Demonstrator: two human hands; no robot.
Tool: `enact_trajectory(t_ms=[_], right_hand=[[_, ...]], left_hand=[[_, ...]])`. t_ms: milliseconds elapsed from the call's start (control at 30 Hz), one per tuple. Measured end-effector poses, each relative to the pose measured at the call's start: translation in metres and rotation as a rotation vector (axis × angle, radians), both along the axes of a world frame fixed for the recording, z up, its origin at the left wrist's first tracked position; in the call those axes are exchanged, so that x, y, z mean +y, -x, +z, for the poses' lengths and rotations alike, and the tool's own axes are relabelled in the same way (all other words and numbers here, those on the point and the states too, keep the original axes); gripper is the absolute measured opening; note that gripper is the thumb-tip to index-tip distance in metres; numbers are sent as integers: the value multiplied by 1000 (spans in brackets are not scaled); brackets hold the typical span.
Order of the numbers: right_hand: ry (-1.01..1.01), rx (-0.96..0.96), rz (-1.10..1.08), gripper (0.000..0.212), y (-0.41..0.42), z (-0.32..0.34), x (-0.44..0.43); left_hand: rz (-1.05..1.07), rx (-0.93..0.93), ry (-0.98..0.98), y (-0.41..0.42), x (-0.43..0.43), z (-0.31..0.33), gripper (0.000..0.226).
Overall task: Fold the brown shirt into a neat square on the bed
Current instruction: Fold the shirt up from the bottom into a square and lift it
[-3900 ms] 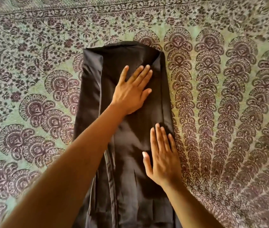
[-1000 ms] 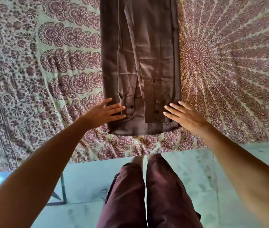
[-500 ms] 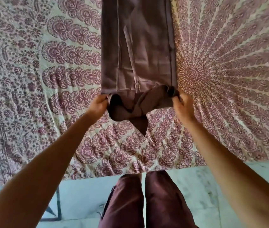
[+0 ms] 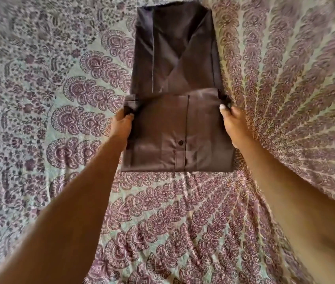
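Hands at the corners, one on each side! The left hand (image 4: 122,125) pinches the left corner of the brown shirt (image 4: 174,58), fingers curled round a bunched bit of cloth. The right hand (image 4: 233,124) pinches the right corner the same way, thumb on top with the nail showing. The shirt lies as a long narrow strip up the middle of the bed (image 4: 60,119), sides turned in, its far end near the top of the view. The near part is doubled back over the strip, and that flap shows the front placket down its middle with one dark button (image 4: 180,142) on it. The crease is the edge nearest the person, straight and flat on the bed's patterned cover. The flap's free edge runs across the strip between the two hands; whether it touches the cloth beneath, can't tell. Bare forearms reach in either side of the flap.
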State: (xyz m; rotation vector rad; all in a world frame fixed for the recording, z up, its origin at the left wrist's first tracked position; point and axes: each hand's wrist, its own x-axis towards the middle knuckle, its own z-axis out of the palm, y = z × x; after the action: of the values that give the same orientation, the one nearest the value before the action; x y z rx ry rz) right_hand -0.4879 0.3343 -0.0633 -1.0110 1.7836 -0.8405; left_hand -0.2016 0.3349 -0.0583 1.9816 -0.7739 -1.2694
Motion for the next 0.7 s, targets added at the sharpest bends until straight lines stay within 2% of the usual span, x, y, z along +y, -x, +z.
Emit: enact_trajectory(t_ms=[33, 67, 133, 233, 267, 367, 467, 633, 700], right_hand=[[-28, -48, 8, 16, 3, -5, -3], [-50, -109, 4, 23, 6, -11, -4], [-96, -183, -7, 28, 10, -16, -4], [-118, -95, -59, 9, 11, -23, -6], [-97, -50, -84, 16, 9, -25, -9], [116, 218, -88, 37, 6, -29, -21], [324, 488, -20, 39, 2, -33, -32], [247, 875, 148, 37, 3, -42, -37], [226, 982, 189, 36, -1, -43, -37]], left_hand=[[26, -33, -10, -1, -3, -7, 19], [49, -66, -9, 1, -4, -10, 16], [47, -166, -2, 5, -4, -12, 22], [-12, -333, 47, 7, -6, -16, 24], [-18, -380, 75, 6, -7, -17, 25], [16, -526, 181, 2, -16, -21, 31], [9, -657, 191, -1, -26, -26, 35], [-224, -913, -25, -6, -30, -39, 41], [-235, -956, -60, -3, -30, -39, 38]])
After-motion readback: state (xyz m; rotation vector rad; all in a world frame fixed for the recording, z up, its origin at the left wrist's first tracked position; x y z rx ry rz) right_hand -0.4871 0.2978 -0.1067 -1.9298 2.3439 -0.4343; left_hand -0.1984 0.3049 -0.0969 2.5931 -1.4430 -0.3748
